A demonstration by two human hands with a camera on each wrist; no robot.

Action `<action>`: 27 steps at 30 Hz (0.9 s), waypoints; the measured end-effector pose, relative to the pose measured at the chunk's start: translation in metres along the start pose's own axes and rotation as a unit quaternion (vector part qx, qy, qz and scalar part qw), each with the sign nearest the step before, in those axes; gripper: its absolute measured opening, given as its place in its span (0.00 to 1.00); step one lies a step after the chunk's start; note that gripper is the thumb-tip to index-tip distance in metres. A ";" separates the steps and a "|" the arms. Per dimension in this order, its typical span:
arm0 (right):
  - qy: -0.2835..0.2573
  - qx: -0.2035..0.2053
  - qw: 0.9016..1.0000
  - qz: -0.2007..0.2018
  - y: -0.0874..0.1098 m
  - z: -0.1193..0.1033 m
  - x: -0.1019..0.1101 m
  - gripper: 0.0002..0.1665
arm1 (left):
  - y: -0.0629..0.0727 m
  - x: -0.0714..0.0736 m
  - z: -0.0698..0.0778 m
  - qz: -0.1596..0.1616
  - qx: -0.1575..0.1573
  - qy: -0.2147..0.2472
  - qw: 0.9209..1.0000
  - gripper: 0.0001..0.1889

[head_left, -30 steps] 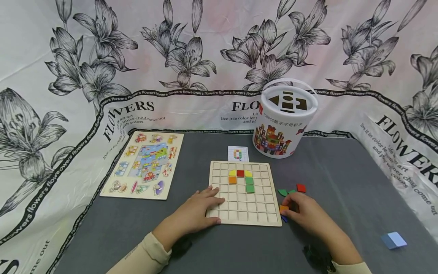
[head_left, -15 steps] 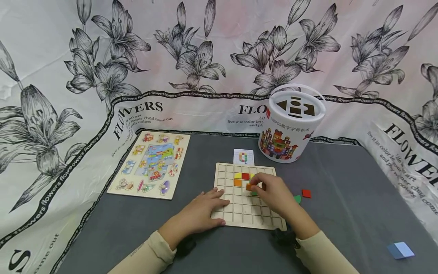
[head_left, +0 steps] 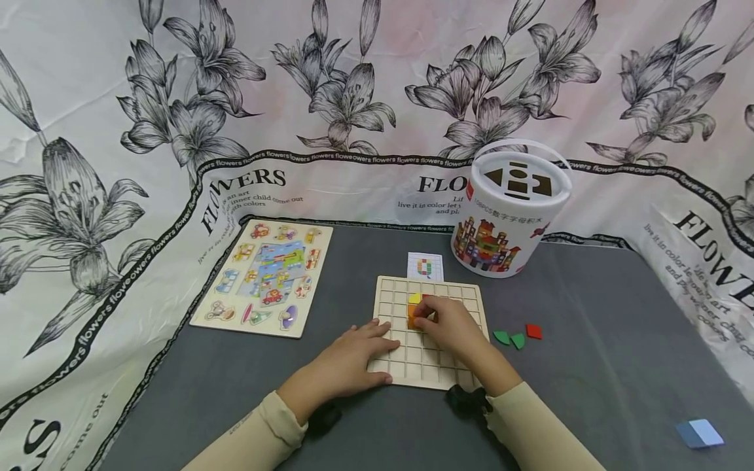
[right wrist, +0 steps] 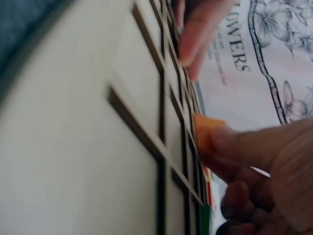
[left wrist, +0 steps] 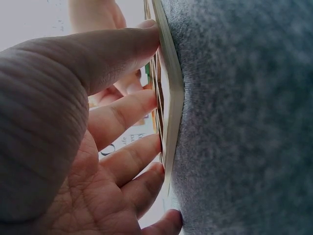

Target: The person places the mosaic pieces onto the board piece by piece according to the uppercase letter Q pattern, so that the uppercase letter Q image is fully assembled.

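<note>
The right hand (head_left: 450, 324) is over the pale wooden grid board (head_left: 406, 373). Between its thumb and fingers it pinches an orange square tile (right wrist: 209, 131), low over a grid cell. In the head view that tile sits just below another orange tile, with a yellow piece (head_left: 415, 298) above them. The hand covers most of the other coloured tiles on the board; a green one (right wrist: 205, 220) shows in the right wrist view. Spread along the board's left edge, the left hand (head_left: 347, 363) rests with fingers extended, its thumb at the near corner (left wrist: 176, 83).
Two green pieces (head_left: 509, 339) and a red square tile (head_left: 533, 331) lie right of the board. Behind it are a pattern card (head_left: 425, 267) and a white bucket (head_left: 508, 216). A picture puzzle board (head_left: 262, 278) lies left, a blue block (head_left: 700, 433) far right.
The right hand has carried the orange tile from the table right of the board leftward over the grid. The left hand keeps its place on the board; the head view has shifted slightly.
</note>
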State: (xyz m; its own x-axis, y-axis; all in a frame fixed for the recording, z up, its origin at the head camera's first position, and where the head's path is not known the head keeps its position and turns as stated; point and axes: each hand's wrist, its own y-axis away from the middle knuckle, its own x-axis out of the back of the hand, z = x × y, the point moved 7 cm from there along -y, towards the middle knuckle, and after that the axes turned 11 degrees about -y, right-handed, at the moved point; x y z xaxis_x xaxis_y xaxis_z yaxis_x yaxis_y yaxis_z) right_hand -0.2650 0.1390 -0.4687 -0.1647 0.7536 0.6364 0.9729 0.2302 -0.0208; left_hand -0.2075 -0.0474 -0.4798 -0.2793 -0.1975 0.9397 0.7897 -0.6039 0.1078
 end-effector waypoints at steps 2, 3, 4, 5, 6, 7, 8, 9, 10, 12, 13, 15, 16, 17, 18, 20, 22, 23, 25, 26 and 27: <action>0.008 0.002 1.000 -0.003 0.001 0.000 0.000 0.02 | 0.000 0.000 0.001 -0.003 -0.002 0.002 1.000 0.32; 0.010 0.005 1.000 -0.006 0.002 0.000 0.000 0.03 | 0.000 0.000 0.001 -0.004 -0.001 0.004 1.000 0.32; 0.013 0.009 1.000 -0.008 0.003 -0.001 -0.001 0.03 | 0.000 0.000 0.001 -0.004 -0.001 0.004 1.000 0.32; 0.016 0.015 1.000 -0.012 0.003 -0.001 -0.002 0.05 | 0.000 0.001 0.001 -0.004 -0.001 0.006 1.000 0.32; 0.017 0.019 1.000 -0.015 0.003 -0.002 -0.002 0.05 | 0.000 0.001 0.001 -0.003 -0.001 0.005 1.000 0.32; 0.018 0.018 1.000 -0.016 0.004 -0.003 -0.003 0.06 | 0.000 0.001 0.002 -0.002 -0.001 0.005 1.000 0.32; 0.019 0.017 1.000 -0.017 0.004 -0.003 -0.003 0.06 | 0.000 0.001 0.002 -0.002 -0.001 0.005 1.000 0.32; 0.020 0.015 1.000 -0.018 0.004 -0.004 -0.004 0.06 | 0.000 0.001 0.002 -0.001 -0.001 0.005 1.000 0.32; 0.022 0.014 1.000 -0.017 0.004 -0.004 -0.003 0.06 | 0.000 0.001 0.002 0.000 -0.001 0.006 1.000 0.32; 0.026 0.012 1.000 -0.011 0.006 -0.005 0.000 0.06 | 0.000 0.002 0.003 0.001 -0.002 0.006 1.000 0.32; 0.029 0.010 1.000 -0.004 0.007 -0.005 0.003 0.06 | 0.000 0.002 0.003 0.001 -0.002 0.007 1.000 0.32; 0.037 0.017 0.999 0.012 0.012 -0.005 0.015 0.06 | 0.000 0.002 0.004 0.002 -0.004 0.009 1.000 0.32; 0.039 0.020 0.999 0.022 0.015 -0.004 0.024 0.07 | 0.000 0.002 0.004 0.002 -0.005 0.010 1.000 0.32; 0.042 0.022 0.998 0.034 0.019 -0.002 0.034 0.08 | 0.000 0.002 0.005 0.002 -0.006 0.011 1.000 0.32; 0.044 0.022 0.998 0.047 0.023 0.001 0.045 0.09 | 0.000 0.001 0.005 0.002 -0.006 0.013 1.000 0.32; 0.056 0.021 0.996 0.068 0.032 0.010 0.068 0.11 | 0.000 0.001 0.005 0.002 -0.006 0.016 1.000 0.32; 0.068 0.003 0.995 0.073 0.043 0.025 0.086 0.12 | 0.001 0.001 0.004 0.002 -0.004 0.018 1.000 0.32; 0.076 -0.008 0.995 0.069 0.048 0.033 0.093 0.13 | 0.001 0.002 0.004 0.003 -0.004 0.018 1.000 0.32; 0.089 -0.031 0.994 0.051 0.057 0.050 0.102 0.14 | 0.001 0.002 0.003 0.004 -0.004 0.019 1.000 0.32; 0.091 -0.041 0.994 0.039 0.061 0.058 0.103 0.14 | 0.001 0.002 0.002 0.005 -0.004 0.018 1.000 0.32; 0.092 -0.051 0.994 0.025 0.065 0.064 0.104 0.14 | 0.001 0.002 0.002 0.006 -0.005 0.019 1.000 0.32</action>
State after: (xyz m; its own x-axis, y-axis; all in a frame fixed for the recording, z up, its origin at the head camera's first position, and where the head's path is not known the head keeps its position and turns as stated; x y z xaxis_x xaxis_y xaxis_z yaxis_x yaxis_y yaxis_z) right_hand -0.2294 0.2716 -0.4535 -0.0921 0.6353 0.7668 0.9921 0.1243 0.0162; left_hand -0.2063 -0.0465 -0.4773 -0.2902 -0.2340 0.9279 0.7875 -0.6093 0.0927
